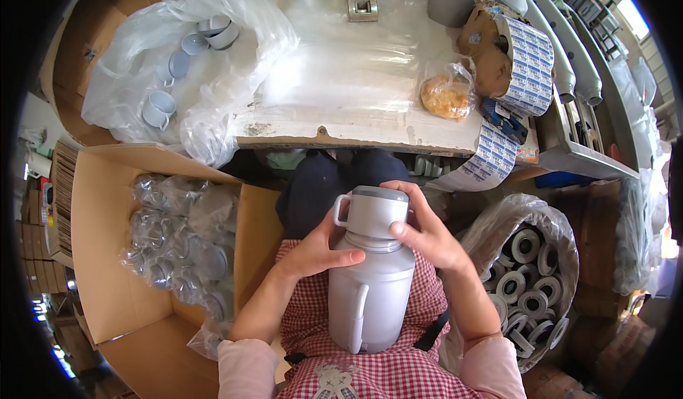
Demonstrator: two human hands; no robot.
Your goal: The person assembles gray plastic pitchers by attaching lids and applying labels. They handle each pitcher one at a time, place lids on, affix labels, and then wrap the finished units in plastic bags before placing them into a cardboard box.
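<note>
A grey insulated jug (371, 285) with a side handle stands on my lap against the red checked apron. On its neck sits a grey cup-shaped lid (377, 217) with a loop handle at its left and a darker grey top. My left hand (316, 249) grips the jug near its neck, the thumb lying along the shoulder and the fingers partly hidden behind the lid's handle. From the other side my right hand (430, 232) is closed on the lid, thumb against its wall and fingers at its far rim.
Ahead is a worktable (341, 89) with a roll of printed labels (530, 65), a bagged piece of bread (447, 97) and a clear plastic bag (206, 65) holding grey cups. A carton (107, 249) of bagged cups stands left; a plastic-lined bin of grey rings (526, 285), right.
</note>
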